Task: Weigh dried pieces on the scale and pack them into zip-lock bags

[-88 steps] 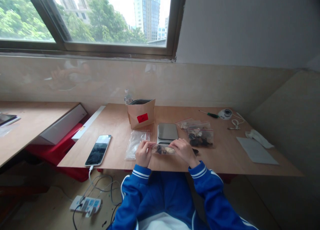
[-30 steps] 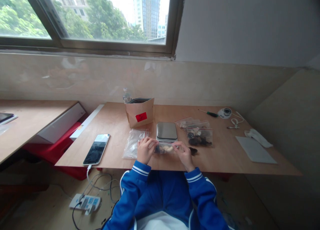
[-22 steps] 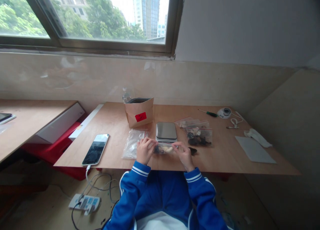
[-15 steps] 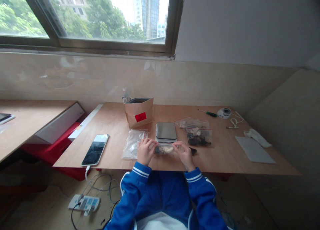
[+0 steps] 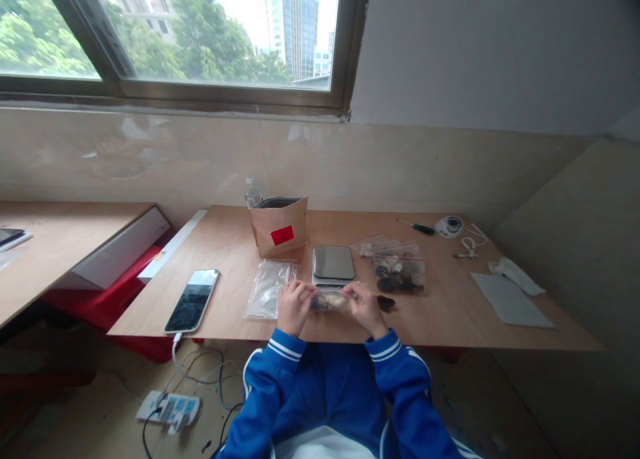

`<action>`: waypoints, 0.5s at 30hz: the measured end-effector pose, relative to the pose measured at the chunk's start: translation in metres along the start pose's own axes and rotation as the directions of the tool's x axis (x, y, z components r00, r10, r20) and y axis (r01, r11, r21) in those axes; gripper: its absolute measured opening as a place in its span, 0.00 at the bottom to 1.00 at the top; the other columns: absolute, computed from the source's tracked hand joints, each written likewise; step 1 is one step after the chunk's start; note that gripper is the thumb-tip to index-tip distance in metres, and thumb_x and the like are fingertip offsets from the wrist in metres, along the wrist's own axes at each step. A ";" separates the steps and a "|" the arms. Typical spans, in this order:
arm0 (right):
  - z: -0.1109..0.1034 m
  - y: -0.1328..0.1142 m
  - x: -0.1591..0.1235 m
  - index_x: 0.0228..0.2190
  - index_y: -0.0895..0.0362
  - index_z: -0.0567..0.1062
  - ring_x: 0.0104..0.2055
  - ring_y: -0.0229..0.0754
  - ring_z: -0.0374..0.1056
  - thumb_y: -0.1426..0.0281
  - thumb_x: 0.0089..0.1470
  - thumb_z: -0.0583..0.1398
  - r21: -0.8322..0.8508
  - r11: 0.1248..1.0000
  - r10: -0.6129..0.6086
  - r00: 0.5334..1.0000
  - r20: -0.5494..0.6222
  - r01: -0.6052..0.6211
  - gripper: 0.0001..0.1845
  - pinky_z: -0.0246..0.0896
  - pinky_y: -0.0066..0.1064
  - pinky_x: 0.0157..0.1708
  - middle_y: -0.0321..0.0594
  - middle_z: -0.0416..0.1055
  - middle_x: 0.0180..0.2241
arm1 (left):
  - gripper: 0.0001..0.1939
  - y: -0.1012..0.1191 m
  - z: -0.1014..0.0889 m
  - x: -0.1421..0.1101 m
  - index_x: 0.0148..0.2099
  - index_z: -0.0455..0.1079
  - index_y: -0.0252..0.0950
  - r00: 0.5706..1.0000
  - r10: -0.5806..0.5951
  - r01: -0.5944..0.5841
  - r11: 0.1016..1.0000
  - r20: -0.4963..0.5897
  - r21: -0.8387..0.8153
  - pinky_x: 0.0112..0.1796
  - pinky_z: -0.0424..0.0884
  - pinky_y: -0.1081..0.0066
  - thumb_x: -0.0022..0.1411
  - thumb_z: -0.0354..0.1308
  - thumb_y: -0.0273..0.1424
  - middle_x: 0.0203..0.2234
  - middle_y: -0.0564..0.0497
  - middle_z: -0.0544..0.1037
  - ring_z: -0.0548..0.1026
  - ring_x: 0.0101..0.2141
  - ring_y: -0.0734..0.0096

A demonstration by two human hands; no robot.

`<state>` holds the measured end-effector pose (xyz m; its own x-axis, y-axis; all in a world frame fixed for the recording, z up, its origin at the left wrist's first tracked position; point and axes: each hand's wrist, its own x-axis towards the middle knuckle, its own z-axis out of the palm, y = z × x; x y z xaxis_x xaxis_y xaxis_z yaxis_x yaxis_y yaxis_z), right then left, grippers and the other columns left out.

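Between my hands is a clear zip bag (image 5: 329, 301) with pale and dark pieces inside, near the table's front edge. My left hand (image 5: 296, 306) pinches its upper left corner, fingers closed. At the upper right corner my right hand (image 5: 366, 308) pinches the same bag. Just behind it sits a small digital scale (image 5: 333, 263) with a bare metal plate. A pile of flat clear bags (image 5: 265, 287) lies beside my left hand. To the right of my right hand is a small dark piece (image 5: 386, 304), and beyond it are filled zip bags (image 5: 400, 274).
A brown paper pouch (image 5: 281, 226) with a red label stands at the back, a bottle (image 5: 253, 194) behind it. A phone (image 5: 193, 301) on a cable lies left. A screwdriver (image 5: 423, 228), dome camera (image 5: 449, 226), white cable (image 5: 469, 247) and white sheet (image 5: 511, 300) are right.
My right hand has shifted slightly left along the top of the bag, closer to my left hand. Both hands keep their pinch on it. The rest of the table looks the same.
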<state>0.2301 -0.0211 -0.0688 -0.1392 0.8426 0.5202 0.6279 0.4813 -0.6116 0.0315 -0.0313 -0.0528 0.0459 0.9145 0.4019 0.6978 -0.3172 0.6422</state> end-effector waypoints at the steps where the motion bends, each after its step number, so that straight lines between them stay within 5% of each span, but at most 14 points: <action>1: -0.001 -0.003 0.001 0.26 0.56 0.73 0.32 0.44 0.68 0.70 0.57 0.55 -0.037 0.999 -0.019 1.000 0.024 0.020 0.10 0.60 0.36 0.36 0.39 0.73 0.27 | 0.09 0.000 0.000 0.000 0.34 0.73 0.39 1.000 0.000 0.000 1.000 0.000 -0.009 0.41 0.63 0.65 0.62 0.52 0.35 0.31 0.51 0.74 0.70 0.37 0.65; 7: -0.003 -0.015 0.006 0.28 0.55 0.73 0.34 0.43 0.68 0.69 0.58 0.56 -0.136 0.981 -0.137 0.990 0.045 0.142 0.08 0.56 0.36 0.40 0.38 0.75 0.28 | 0.08 -0.001 0.001 -0.001 0.34 0.72 0.40 1.000 -0.014 0.014 1.000 -0.007 0.009 0.41 0.63 0.64 0.62 0.53 0.34 0.32 0.51 0.75 0.70 0.38 0.64; 15: 0.000 -0.013 0.008 0.23 0.55 0.73 0.30 0.41 0.68 0.77 0.56 0.54 -0.153 0.977 -0.146 0.989 0.024 0.148 0.14 0.55 0.35 0.38 0.37 0.75 0.24 | 0.09 -0.001 0.004 -0.002 0.35 0.71 0.39 1.000 0.020 -0.020 0.998 -0.001 0.060 0.41 0.63 0.64 0.63 0.51 0.33 0.32 0.51 0.75 0.69 0.38 0.64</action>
<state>0.2213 -0.0205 -0.0570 -0.2477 0.7686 0.5898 0.7103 0.5581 -0.4290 0.0331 -0.0322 -0.0569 0.0594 0.9077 0.4153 0.7381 -0.3200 0.5940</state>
